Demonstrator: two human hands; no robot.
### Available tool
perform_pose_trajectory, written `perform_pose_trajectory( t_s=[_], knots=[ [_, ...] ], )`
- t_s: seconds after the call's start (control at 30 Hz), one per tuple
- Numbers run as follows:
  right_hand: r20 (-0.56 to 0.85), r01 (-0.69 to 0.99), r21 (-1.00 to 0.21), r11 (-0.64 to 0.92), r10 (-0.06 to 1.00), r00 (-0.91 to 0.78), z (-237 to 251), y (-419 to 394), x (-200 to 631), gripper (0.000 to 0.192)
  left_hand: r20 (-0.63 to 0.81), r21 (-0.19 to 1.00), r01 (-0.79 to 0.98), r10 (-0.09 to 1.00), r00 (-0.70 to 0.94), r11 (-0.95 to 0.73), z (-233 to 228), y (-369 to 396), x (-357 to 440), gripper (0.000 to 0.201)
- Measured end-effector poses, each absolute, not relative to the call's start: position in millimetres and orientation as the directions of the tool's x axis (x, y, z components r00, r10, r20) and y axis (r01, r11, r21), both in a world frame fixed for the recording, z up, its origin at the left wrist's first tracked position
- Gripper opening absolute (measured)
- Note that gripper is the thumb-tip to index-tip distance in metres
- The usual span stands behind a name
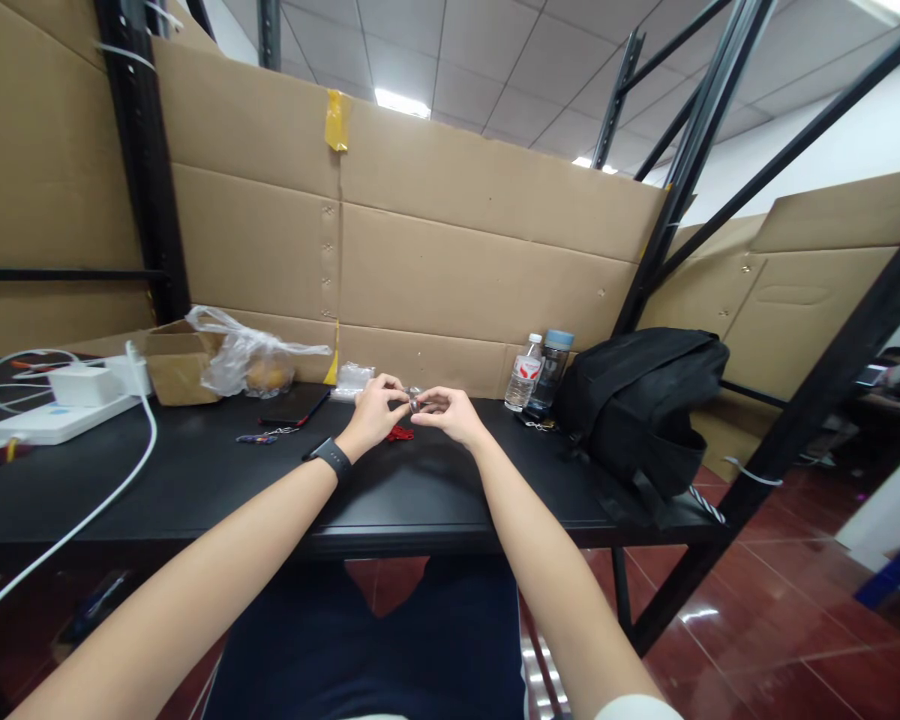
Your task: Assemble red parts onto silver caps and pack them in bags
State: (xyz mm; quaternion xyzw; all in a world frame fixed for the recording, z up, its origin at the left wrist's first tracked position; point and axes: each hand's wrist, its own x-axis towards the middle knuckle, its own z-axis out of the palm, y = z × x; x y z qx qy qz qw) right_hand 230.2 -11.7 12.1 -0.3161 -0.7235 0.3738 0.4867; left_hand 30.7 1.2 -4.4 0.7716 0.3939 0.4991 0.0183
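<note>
Over the black table [195, 480], past the white charger [60, 405] and the plastic bag [247, 360], the left hand [375, 410] and right hand [450, 412] meet, fingertips pinched together on a small metal piece [414, 403] just above a red bit [400, 433]. It looks light, stiff and slippery, best held by its edges; further right stand two bottles [536, 372] and a backpack [637, 400]

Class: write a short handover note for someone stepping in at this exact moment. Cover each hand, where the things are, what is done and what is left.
Left hand and right hand: both pinch one small metal piece between the fingertips, above the black table.
A red item lies on the table under the hands; a small keychain-like piece lies to the left.
Done: the piece is picked up.
Left: too small to tell.
</note>
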Motion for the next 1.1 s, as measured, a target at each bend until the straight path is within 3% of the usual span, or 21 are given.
perform_pose_trajectory(
  t_s=[0.13,0.5,0.7,0.83,1.1],
  knots=[
    [0.455,0.15,-0.844,0.514,0.836,-0.306,8,-9,231,0.052,0.757,0.373,0.649,0.622,0.201,-0.663,-2,-4,32,0.017],
    [0.523,0.391,-0.67,0.632,0.775,-0.355,16,-10,241,0.027,0.778,0.244,0.739,0.582,0.238,-0.628,-2,-12,36,0.016],
    [0.512,0.485,-0.603,0.633,0.773,-0.374,15,-9,242,0.013,0.739,0.114,0.726,0.546,0.394,-0.678,-4,-13,35,0.015],
    [0.488,0.46,-0.614,0.641,0.767,-0.417,14,-8,245,0.01,0.714,0.042,0.7,0.512,0.478,-0.713,-4,-19,38,0.016],
    [0.476,0.436,-0.643,0.63,0.774,-0.418,18,-8,251,0.009,0.735,0.077,0.721,0.527,0.425,-0.689,-5,-20,42,0.016]
  ],
)
